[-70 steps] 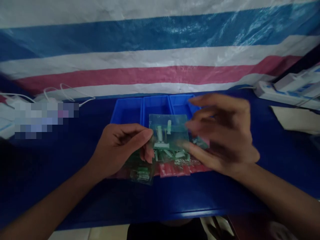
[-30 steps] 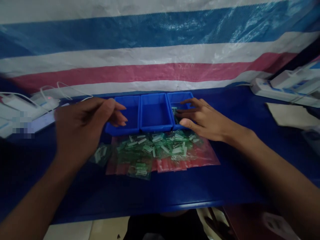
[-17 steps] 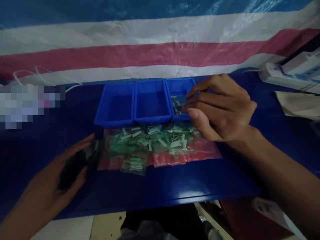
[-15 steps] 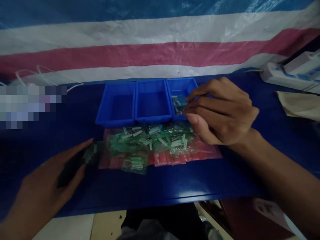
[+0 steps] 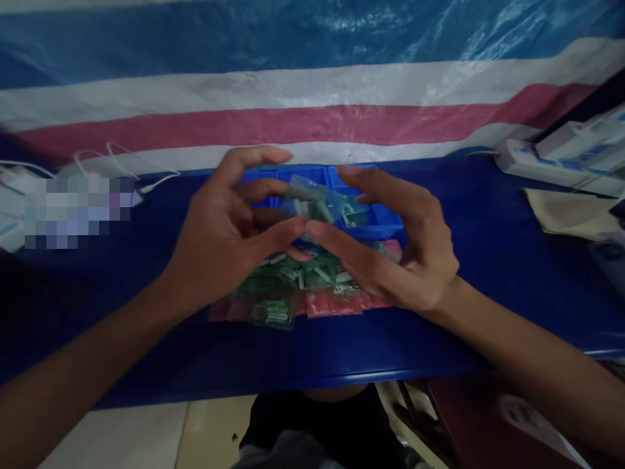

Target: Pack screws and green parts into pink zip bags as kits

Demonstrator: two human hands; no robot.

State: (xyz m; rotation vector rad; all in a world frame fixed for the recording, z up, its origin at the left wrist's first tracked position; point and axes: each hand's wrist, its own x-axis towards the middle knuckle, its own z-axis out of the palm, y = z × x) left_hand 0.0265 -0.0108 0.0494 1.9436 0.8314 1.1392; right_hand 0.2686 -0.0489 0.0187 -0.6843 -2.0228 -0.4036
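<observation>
Both hands meet above the table's middle around a small clear bag [image 5: 312, 203] with pale pieces in it. My left hand [image 5: 234, 228] pinches the bag between thumb and fingers. My right hand [image 5: 400, 241] has its thumb tip against the bag's lower edge, its index finger raised apart. Behind them stand blue bins [image 5: 383, 229]; the right one holds small bags [image 5: 354, 212]. Below the hands, green-tinted bags of small parts [image 5: 276, 312] lie on pink-red bags [image 5: 336, 303]. The hands partly cover the bins and the pile.
White power strips [image 5: 541, 166] and a beige sheet [image 5: 571, 212] are at the right. White cables [image 5: 161, 180] and a pixelated area lie at the left. A striped sheet [image 5: 312, 124] hangs behind the blue table [image 5: 195, 365].
My left hand has moved from the lower left to the centre, where the clear bag now shows. My right hand has come left and away from the right bin. The view has shifted slightly.
</observation>
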